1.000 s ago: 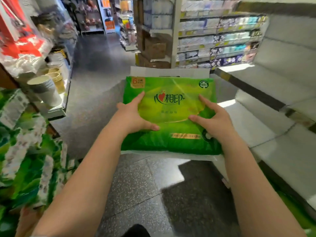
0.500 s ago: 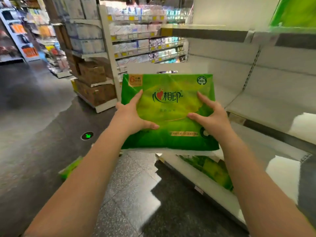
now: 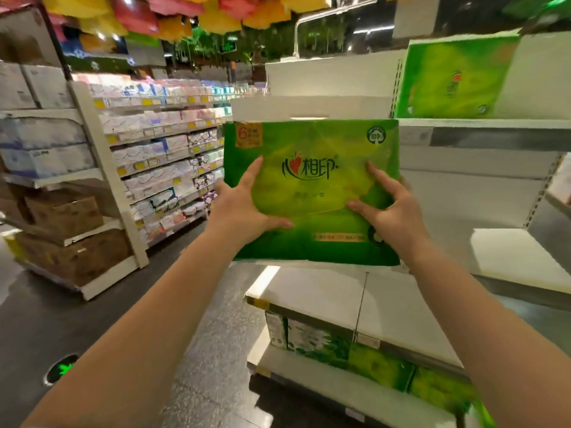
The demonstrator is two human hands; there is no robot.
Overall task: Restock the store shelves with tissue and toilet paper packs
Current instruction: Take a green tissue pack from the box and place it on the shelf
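Since a second ago the view has swung from aisle floor up to the shelf unit [image 3: 482, 193]: left hand [image 3: 244, 208] and right hand [image 3: 392, 208] both grip the green tissue pack [image 3: 309, 143], held at centre, one pack already shelved at 2 o'clock [image 3: 448, 78], so placement looks imminent.

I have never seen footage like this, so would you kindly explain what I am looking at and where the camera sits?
There is no machine here: the camera is worn on a person's head, looking forward and down, so the two bare arms are their own. The left hand and right hand hold a green tissue pack by its sides, raised in front of a white store shelf. A matching green pack stands on the upper shelf, and more green packs sit on the low shelf.
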